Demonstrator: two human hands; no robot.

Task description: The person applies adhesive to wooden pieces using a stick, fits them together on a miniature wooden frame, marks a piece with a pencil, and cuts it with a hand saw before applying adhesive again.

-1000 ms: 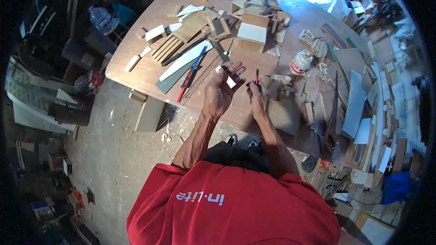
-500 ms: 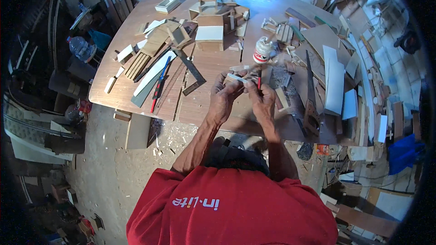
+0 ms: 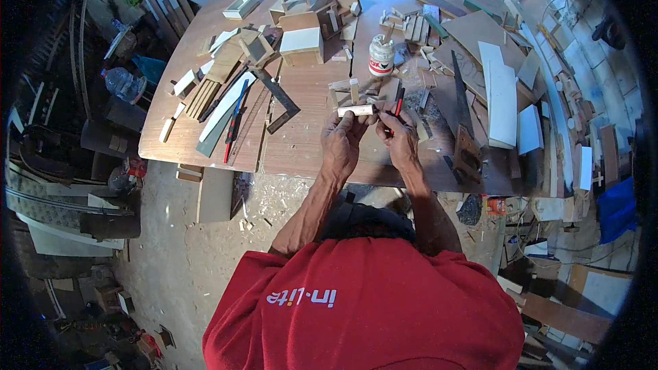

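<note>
The small wood block (image 3: 356,110) is held up just on the near side of the white jar (image 3: 381,60), a bit to the jar's left. The left hand (image 3: 340,140) has its fingers pinched around the block. The right hand (image 3: 401,138) has its fingers around a red and black pen (image 3: 399,103), also on the jar's near side; I can't tell if it touches the block.

The block looks light and hard, and should not bend. Its smooth white face may slip a little, so the long edges seem best to hold.

The brown table (image 3: 308,82) has wood bits all around the jar. Left of the jar lies a dark carpenter's square (image 3: 293,105); to its right is a handsaw (image 3: 464,109). Far left of the jar, past the table, is a big clear bottle (image 3: 125,85). Nearer than the jar, the gray floor (image 3: 171,233) has wood scraps on it.
</note>
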